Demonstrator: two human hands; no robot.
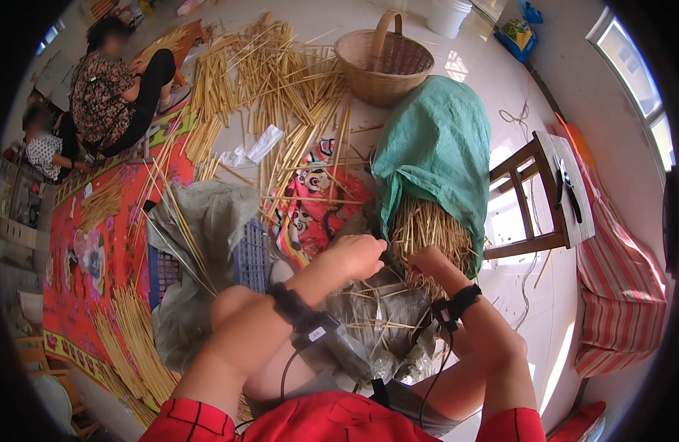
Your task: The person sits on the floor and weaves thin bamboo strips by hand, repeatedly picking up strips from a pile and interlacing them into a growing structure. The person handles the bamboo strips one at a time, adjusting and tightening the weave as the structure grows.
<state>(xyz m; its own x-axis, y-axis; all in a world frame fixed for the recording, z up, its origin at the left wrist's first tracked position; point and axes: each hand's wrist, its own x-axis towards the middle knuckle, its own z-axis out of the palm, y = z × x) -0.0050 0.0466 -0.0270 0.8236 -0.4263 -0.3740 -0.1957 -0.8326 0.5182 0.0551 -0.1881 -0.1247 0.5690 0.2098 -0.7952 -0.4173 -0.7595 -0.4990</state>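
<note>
Two hands work at one straw bundle [430, 230] that pokes from a green sack [437, 147] lying near the knees, a woven basket [384, 60] behind it. Best keep the bundle steady while stalks are drawn. The left hand [356, 255] is curled shut on stalks at the bundle's edge; the right hand [432, 262] pinches into the straw, its grip partly hidden

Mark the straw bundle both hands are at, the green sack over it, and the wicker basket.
straw bundle [428, 228]: head view, on the exposed stalk ends below the sack.
green sack [439, 144]: head view, middle of the cloth.
wicker basket [387, 70]: head view, on its woven front wall.
</note>
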